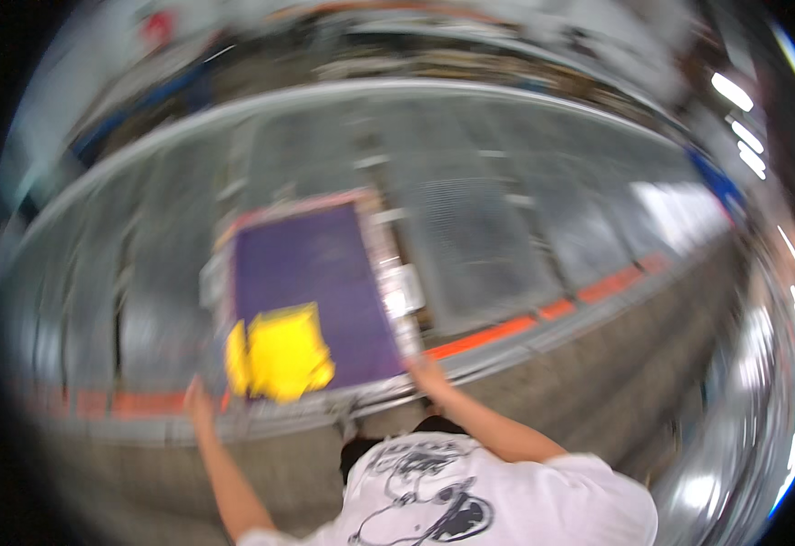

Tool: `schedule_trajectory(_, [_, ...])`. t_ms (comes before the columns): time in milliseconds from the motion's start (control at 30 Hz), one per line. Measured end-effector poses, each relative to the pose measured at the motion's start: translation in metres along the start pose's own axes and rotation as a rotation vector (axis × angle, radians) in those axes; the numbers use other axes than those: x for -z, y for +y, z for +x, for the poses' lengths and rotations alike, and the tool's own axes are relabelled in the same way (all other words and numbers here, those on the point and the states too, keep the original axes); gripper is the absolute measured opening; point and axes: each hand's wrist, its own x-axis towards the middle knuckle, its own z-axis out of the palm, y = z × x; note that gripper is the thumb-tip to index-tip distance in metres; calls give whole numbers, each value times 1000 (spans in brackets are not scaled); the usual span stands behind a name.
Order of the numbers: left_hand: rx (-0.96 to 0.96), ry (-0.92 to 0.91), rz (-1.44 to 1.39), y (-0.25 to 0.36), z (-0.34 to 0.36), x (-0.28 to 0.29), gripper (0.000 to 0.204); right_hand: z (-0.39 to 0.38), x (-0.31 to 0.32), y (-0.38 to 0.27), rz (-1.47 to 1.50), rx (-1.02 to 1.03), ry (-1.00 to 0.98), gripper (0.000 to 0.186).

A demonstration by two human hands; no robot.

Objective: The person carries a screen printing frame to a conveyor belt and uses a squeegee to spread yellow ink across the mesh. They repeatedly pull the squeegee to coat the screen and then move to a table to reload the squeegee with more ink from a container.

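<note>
A framed screen (302,255) with a dark purple panel lies on the long table in front of me, its rim pinkish and pale. Bright yellow patches (288,353) cover the lower left of the panel; whether they are ink or a loose sheet I cannot make out. My right hand (426,371) is at the frame's near right corner and seems to touch it. Just left of the near left corner is my left hand (198,398), apparently apart from the frame. Motion blur smears the fingers of both hands.
The long grey table (479,246) is split into flat panels, with orange strips (484,338) along its near edge. Pale clamps or blocks (407,289) sit beside the frame. Beyond the table are blurred shelves (452,64). Brown floor (588,364) runs along the near side.
</note>
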Motion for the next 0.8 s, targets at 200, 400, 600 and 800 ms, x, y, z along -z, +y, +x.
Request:
schedule_trajectory(200, [619, -399, -1022, 98, 53, -62, 47, -16, 43, 14, 135, -196, 139, 85])
schedule_trajectory(400, [266, -660, -1155, 96, 30, -6, 114, -6, 40, -39, 268, -332, 108, 104])
schedule_trajectory(600, [585, -607, -1363, 150, 11, -18, 79, -27, 64, -88, 184, -193, 304, 92])
schedule_trajectory(800, [427, -737, -1252, 315, -28, -46, 70, -111, 137, -91, 174, -167, 335, 86])
